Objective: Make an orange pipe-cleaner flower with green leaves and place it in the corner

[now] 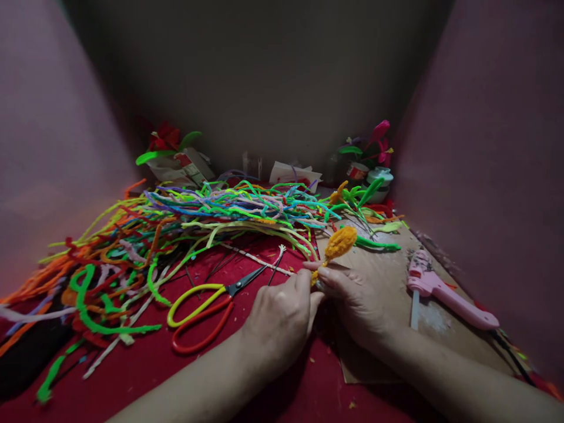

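An orange-yellow fuzzy piece, shaped like a bud or petal, rises from between my hands, its thin twisted stem running down to my fingertips. My left hand is closed, thumb and fingers pinching the lower stem. Just above and touching it, my right hand pinches the same stem below the fuzzy part. The lower end of the stem is hidden by my fingers. Scissors with one yellow and one red handle lie partly open to the left of my left hand.
Coloured pipe cleaners are heaped across the back and left of the red surface. At the right, a pink glue gun lies on a cardboard sheet. Pipe-cleaner flowers, a white jar and white papers stand behind.
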The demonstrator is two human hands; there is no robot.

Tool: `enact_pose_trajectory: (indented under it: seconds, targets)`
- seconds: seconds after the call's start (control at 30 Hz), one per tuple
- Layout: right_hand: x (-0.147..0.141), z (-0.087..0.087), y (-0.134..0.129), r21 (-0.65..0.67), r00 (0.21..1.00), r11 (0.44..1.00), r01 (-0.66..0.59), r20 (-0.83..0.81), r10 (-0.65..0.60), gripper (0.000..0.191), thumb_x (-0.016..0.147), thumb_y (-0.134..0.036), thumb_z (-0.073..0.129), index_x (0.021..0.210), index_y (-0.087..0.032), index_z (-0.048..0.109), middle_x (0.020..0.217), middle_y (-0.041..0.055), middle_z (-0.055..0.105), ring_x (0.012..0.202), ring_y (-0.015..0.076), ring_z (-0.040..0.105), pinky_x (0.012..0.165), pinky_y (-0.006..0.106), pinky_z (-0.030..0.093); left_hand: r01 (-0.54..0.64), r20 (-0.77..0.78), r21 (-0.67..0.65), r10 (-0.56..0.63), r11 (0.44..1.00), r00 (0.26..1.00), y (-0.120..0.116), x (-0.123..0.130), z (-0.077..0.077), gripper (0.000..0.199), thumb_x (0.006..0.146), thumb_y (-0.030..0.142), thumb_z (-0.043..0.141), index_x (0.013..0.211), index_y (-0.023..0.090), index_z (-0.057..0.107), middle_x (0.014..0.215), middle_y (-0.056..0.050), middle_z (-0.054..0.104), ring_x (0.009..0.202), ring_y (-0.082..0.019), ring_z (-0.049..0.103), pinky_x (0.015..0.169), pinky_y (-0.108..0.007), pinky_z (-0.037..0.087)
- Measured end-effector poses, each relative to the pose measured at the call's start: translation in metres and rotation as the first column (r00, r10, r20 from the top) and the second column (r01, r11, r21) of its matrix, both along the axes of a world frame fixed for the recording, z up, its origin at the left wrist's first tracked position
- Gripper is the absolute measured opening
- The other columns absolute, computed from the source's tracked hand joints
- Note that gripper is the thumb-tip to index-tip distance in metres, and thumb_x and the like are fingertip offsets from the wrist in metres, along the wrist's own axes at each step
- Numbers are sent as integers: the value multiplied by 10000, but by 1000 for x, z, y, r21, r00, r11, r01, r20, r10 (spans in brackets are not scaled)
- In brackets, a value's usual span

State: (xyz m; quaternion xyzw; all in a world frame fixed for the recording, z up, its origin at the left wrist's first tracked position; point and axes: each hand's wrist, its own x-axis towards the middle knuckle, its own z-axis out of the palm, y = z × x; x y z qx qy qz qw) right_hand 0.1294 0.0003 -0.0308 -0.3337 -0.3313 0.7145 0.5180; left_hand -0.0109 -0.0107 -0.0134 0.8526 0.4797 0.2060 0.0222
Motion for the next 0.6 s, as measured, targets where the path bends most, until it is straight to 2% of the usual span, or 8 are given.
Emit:
enact_pose_trajectory:
  seconds: [0.1,0.23,0.33,0.47,0.6]
  targets:
    - [-1,0,0,1,1000,1000,-29,-2,29,185,757,-292,636,881,-191,728,531,-32,504,484,88,407,484,225,303,42,-164,206,-7,978,986,0,0,-2,185,908,227,361,986,130,497,687,-40,613,505,-191,594,421,-269,408]
    - [-1,0,0,24,999,999,-28,46,27,153,754,-301,643,833,-209,737,538,-24,509,500,99,398,498,240,297,89,-266,332,3,939,964,0,0,1,141,879,140,371,940,132,497,637,-23,578,453,-183,558,397,-278,415]
    - [-1,-1,1,20,998,1000,-11,57,10,151,745,-320,656,825,-223,738,532,-28,503,494,101,375,495,246,283,116,-277,371,-10,921,961,2,-1,4,149,848,91,375,910,135,503,621,-18,566,450,-184,551,391,-282,420]
    - [-2,-4,2,31,998,999,10,63,-11,192,741,-327,663,874,-207,733,571,-25,535,526,100,394,530,246,312,118,-270,400,-6,909,963,5,-3,4,136,841,108,406,927,125,510,635,-19,567,463,-181,552,401,-281,422]
    - [-1,-3,1,60,996,998,18,90,-24,213,761,-320,645,912,-189,721,597,-27,541,557,102,406,567,244,330,130,-250,344,-43,930,967,5,-4,4,126,828,95,422,905,134,514,637,-16,573,495,-163,556,437,-254,421]
